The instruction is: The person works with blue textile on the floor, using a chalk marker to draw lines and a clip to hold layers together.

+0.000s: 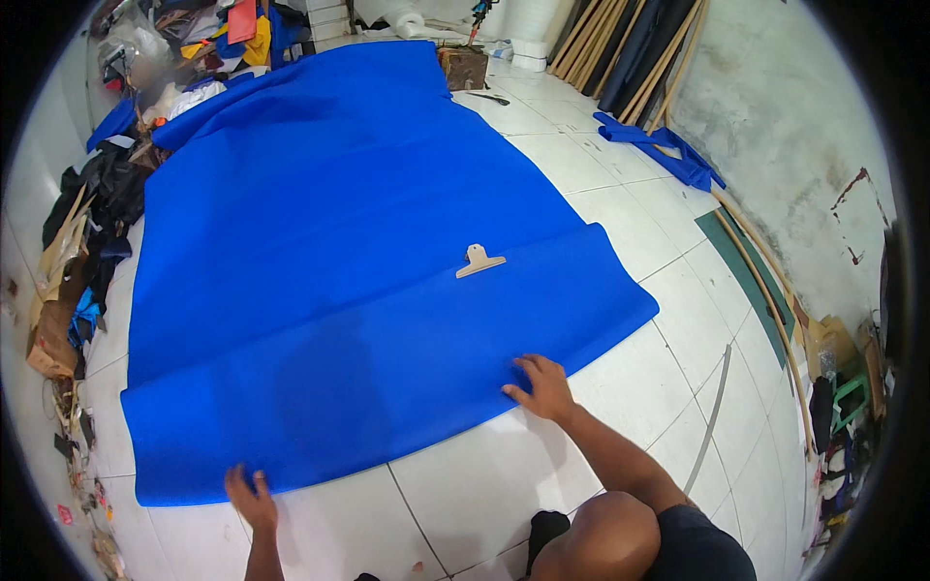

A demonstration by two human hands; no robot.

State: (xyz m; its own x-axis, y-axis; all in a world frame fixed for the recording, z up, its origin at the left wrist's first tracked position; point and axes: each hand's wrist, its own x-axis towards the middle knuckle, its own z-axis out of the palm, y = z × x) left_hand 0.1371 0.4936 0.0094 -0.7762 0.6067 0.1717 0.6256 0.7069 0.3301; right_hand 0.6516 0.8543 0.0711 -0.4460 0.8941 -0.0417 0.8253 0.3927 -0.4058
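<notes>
A large sheet of blue cloth [320, 213] lies spread over the white tiled floor, with its near strip folded or layered across the front. My left hand [254, 502] rests at the near edge of the cloth, left of its middle, fingers apart. Further right, my right hand [544, 389] touches the same edge, thumb and fingers spread, and nothing shows between them. On the cloth, beyond my right hand, sits a wide beige clip [480, 261] near the line of the fold.
Scissors [487, 98] lie on tiles past the far right corner. Rolls and wooden poles [591, 44] lean on the right wall, beside crumpled blue cloth [668, 155]. A grey strip [712, 416] lies right of my arm. Fabric scraps [107, 189] line the left side.
</notes>
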